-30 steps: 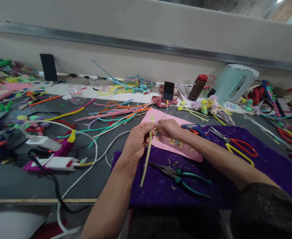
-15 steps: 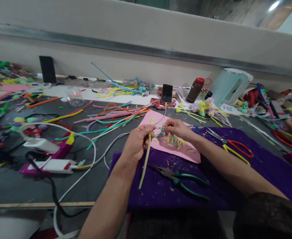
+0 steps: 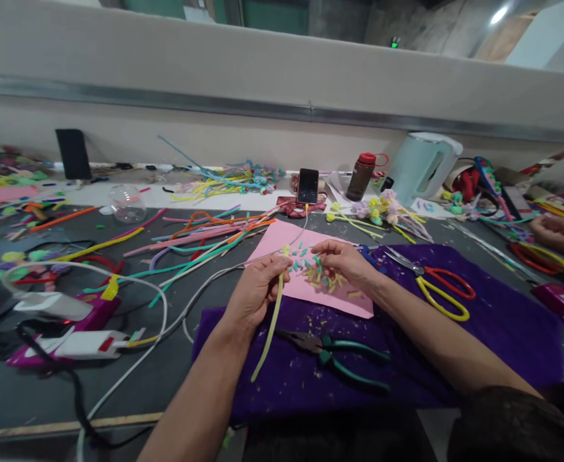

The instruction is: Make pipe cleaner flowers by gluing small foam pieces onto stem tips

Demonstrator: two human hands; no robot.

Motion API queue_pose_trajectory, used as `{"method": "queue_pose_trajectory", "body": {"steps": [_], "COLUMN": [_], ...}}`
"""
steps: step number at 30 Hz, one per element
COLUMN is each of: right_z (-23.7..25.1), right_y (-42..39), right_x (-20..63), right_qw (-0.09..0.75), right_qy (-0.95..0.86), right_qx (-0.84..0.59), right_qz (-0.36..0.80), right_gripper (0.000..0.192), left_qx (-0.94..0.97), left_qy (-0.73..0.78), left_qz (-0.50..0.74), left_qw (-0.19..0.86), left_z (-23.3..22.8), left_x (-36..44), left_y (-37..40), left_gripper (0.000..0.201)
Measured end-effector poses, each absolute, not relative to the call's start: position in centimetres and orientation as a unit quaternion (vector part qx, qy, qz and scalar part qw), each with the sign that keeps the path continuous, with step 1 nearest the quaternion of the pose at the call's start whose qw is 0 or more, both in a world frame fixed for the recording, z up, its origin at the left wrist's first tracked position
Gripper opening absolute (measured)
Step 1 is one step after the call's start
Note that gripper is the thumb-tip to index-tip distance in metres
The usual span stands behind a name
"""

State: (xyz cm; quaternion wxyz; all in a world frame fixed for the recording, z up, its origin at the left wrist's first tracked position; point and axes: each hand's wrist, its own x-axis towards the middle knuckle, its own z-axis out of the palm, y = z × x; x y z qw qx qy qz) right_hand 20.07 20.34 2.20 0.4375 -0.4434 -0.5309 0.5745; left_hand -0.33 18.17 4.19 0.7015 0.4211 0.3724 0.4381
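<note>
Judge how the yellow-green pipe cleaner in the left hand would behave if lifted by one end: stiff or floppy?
Probably semi-stiff: the yellow-green pipe cleaner runs nearly straight down from the left hand, with a slight curve. Likely very light, since a fingertip pinch carries it. Its fuzzy surface suggests it would not slip easily, though the picture cannot confirm that.

Yellow-green pipe cleaner (image 3: 271, 316): one long fuzzy stem, pale yellow-green, held near its upper end. The short tip stands above the near edge of the pink paper sheet (image 3: 282, 240); the long remainder hangs down and slightly leftward from that edge, over the purple cloth, nearly straight with a faint curve.

Cut pieces (image 3: 321, 277): small short bits, teal and yellow, scattered loose on the pink paper sheet, clustered toward its near right part. Exact count cannot be told.
</note>
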Motion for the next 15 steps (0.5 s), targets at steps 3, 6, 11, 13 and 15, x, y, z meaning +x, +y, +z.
{"method": "queue_pose_trajectory", "body": {"steps": [3,6,11,13,15], "right_z": [2.3,2.7,3.0,3.1,3.3], "right_y": [20.4,20.1,19.7,19.7,19.7], "right_x": [20.7,21.0,20.9,20.8,20.8], "right_qw": [0.428,0.418,0.399,0.404,0.412], "right_qy": [-0.549,-0.574,-0.631,-0.649,-0.659], "right_qx": [-0.439,-0.441,-0.456,-0.455,-0.449], "right_qz": [0.568,0.550,0.484,0.457,0.441], "right_gripper": [0.021,0.018,0.015,0.016,0.018], "left_qx": [0.422,0.425,0.438,0.440,0.441], "left_qy": [0.372,0.375,0.371,0.368,0.364], "left_qz": [0.432,0.426,0.423,0.421,0.415], "left_qw": [0.705,0.705,0.701,0.702,0.708], "left_z": [4.3,4.3,4.3,4.2,4.1], "left_x": [-0.2,-0.1,0.1,0.2,0.3], "left_y": [18.1,17.9,17.8,17.8,17.9], "left_gripper": [0.020,0.020,0.020,0.019,0.019]}}
